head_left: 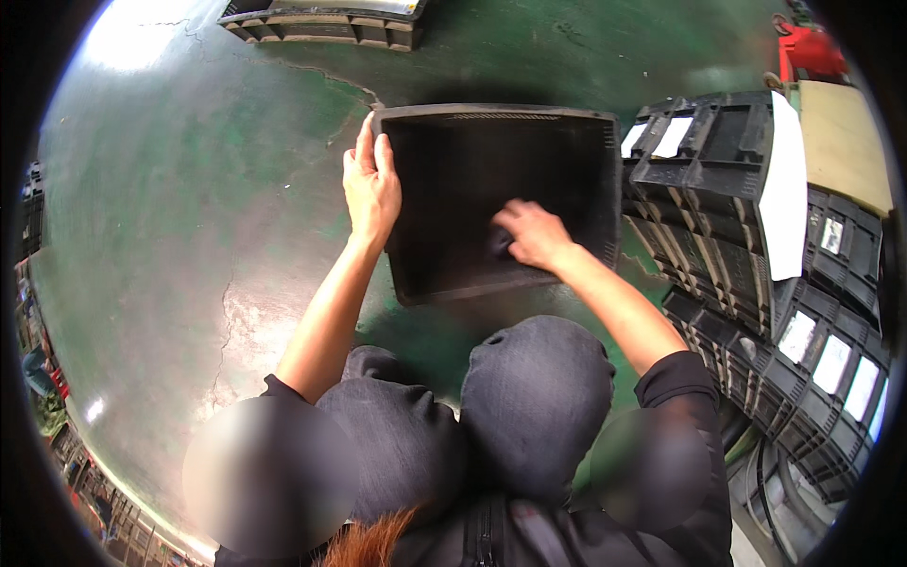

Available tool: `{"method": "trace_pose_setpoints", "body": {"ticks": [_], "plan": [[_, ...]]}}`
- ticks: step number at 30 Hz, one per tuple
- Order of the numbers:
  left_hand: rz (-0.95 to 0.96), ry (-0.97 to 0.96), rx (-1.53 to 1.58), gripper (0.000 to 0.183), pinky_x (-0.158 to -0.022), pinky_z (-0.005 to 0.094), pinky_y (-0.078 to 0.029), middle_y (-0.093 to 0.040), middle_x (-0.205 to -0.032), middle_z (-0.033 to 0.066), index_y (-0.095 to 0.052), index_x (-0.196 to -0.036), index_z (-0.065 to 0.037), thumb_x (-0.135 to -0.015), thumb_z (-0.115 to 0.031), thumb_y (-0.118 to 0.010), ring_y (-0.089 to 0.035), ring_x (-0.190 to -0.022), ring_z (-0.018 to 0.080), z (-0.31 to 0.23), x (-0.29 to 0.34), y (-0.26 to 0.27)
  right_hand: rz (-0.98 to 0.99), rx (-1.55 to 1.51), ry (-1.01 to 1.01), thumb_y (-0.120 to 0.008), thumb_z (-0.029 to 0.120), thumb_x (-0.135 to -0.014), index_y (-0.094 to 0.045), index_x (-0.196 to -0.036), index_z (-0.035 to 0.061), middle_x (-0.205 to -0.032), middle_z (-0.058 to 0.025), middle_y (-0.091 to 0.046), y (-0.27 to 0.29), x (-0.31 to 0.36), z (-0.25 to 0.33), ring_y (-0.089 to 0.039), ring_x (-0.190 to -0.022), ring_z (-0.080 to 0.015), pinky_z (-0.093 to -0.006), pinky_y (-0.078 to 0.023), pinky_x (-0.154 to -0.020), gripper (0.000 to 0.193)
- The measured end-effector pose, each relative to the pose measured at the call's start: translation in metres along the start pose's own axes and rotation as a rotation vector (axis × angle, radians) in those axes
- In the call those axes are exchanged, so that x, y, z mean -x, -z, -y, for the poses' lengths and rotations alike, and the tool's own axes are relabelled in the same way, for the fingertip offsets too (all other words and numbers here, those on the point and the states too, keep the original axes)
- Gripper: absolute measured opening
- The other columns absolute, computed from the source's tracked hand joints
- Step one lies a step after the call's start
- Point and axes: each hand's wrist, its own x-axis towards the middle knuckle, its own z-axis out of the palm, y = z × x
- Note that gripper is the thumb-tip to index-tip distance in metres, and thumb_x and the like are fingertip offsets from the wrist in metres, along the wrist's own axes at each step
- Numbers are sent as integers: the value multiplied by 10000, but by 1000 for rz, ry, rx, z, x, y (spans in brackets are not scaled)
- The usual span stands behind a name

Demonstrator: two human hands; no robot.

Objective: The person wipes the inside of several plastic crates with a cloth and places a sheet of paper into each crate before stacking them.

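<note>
Currently | black crate [472, 161] | touching left hand [371, 197] | around right hand [537, 234]

The left hand [372, 198] holds the upper left edge of an open black crate [444, 170], while the right hand [536, 234], blurred, is inside it with a small dark patch under its fingers, too unclear to name. Dark-clad knees [539, 402] show just below. Stacked black crates [704, 180] with white labels stand at right; another crate [331, 30] sits on the green floor [142, 236] beyond.
</note>
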Motion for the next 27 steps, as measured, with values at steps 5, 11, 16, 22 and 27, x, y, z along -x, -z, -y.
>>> {"method": "trace_pose_setpoints", "body": {"ticks": [5, 11, 16, 22, 27], "plan": [[-49, -131, -14, 460, -766, 411, -455, -509, -917, 180, -435, -1326, -201, -896, -324, -540, -566, -823, 329, 7, -4, -7, -105, 77, -220, -651, 106, -668, -459, -1106, 111, -1007, -165, -463, -8, 6, -27, -535, -953, -378, -449, -516, -764, 478], [18, -79, -70, 529, -845, 413, -443, -522, -1026, 224, -434, -1292, -78, -787, -111, -587, -547, -968, 363, 20, 13, 2, -826, -104, 321, -633, 161, -711, -570, -1033, 113, -1026, -108, -509, 76, -100, 89, -512, -1004, -299, -418, -475, -781, 332], [43, -121, -36, 512, -845, 438, -437, -489, -1094, 233, -433, -1256, -35, -765, -89, -568, -522, -997, 404, 23, 9, -2, -686, 154, 438, -636, 251, -769, -572, -1081, 111, -1047, -86, -523, 63, -143, 102, -493, -973, -260, -392, -406, -823, 347], [61, -12, -7, 660, -815, 410, -462, -491, -1052, 188, -376, -1357, -186, -747, -12, -560, -558, -927, 363, 8, 13, 10, -725, 322, 378, -622, 241, -774, -589, -1031, 92, -1005, -70, -525, 78, -111, 30, -492, -972, -246, -382, -405, -807, 299], [65, -4, 17, 664, -795, 382, -465, -487, -1015, 154, -382, -1359, -192, -750, -3, -567, -568, -887, 310, 0, 13, 8, -763, 500, 90, -634, 174, -756, -583, -1058, 74, -1000, -90, -511, 99, -43, -83, -496, -944, -269, -382, -431, -771, 322]]}}
